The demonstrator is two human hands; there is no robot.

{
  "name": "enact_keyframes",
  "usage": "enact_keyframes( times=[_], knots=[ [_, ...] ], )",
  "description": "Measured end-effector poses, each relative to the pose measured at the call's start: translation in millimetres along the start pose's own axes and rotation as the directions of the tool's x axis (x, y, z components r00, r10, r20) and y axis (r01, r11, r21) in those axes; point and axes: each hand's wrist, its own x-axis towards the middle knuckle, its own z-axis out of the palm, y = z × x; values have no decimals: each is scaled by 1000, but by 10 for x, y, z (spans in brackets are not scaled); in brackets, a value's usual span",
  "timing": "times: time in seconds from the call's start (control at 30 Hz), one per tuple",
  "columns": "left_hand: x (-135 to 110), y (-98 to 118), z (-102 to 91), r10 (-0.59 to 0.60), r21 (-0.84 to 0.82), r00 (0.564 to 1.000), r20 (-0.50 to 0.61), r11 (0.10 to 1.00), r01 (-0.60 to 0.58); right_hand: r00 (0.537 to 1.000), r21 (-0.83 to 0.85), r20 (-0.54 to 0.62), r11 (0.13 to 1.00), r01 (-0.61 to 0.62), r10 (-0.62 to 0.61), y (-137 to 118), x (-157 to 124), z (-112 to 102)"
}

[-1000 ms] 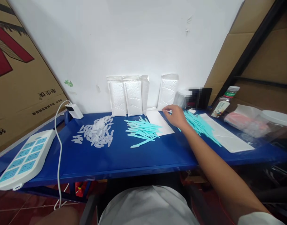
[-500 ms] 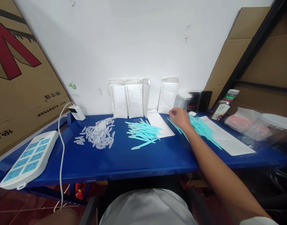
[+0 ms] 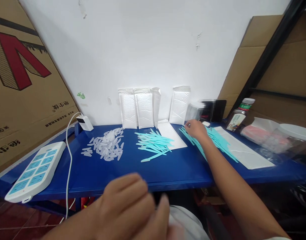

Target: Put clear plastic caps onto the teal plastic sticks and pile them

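Note:
My right hand (image 3: 196, 129) is over the right pile of thin teal plastic sticks, which look like eyebrow razors (image 3: 221, 143). Its fingers are pinched together at the pile's far left end, and what lies between them is hidden. Low in the foreground is my left hand (image 3: 133, 203), blurred, knuckles up and fingers bent. Whether it holds anything does not show. A second pile of teal razors (image 3: 154, 143) lies mid-table, partly on a white sheet (image 3: 176, 138). To its left is a heap of small translucent plastic caps (image 3: 106, 145).
White padded envelopes (image 3: 145, 108) lean on the wall, with another envelope (image 3: 179, 105) farther right. A white power strip (image 3: 36, 171) and its cable are at left. A bottle (image 3: 239, 115), a clear jar (image 3: 297, 133) and a flat white envelope (image 3: 250, 155) are at right.
My left hand has come into view at the bottom, in front of the table edge. The right hand stays at the right pile, its fingertips now lower against the razors. The view has shifted slightly.

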Motion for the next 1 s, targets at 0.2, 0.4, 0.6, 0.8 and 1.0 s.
enact_keyframes(
  times=[0.2, 0.4, 0.6, 0.8, 1.0],
  knots=[
    [1712, -1234, -106, -356, 248, 867, 349, 927, 281, 983, -90, 184, 996, 10, 7, 42, 7, 77],
    [1416, -2164, 68, -511, 456, 831, 219, 807, 376, 970, -145, 242, 989, 32, 4, 8, -19, 112],
    [1215, -2489, 40, -550, 504, 792, 264, 779, 372, 943, -202, 333, 977, 64, 7, -77, -57, 48],
    [1171, -2598, 133, -474, 407, 817, 329, 851, 330, 950, -212, 312, 973, 92, -21, -101, -68, 34],
    [1192, -2586, -140, -668, 464, 678, 308, 727, 506, 966, -195, 252, 976, 101, -50, -95, -53, 47]
  ],
)
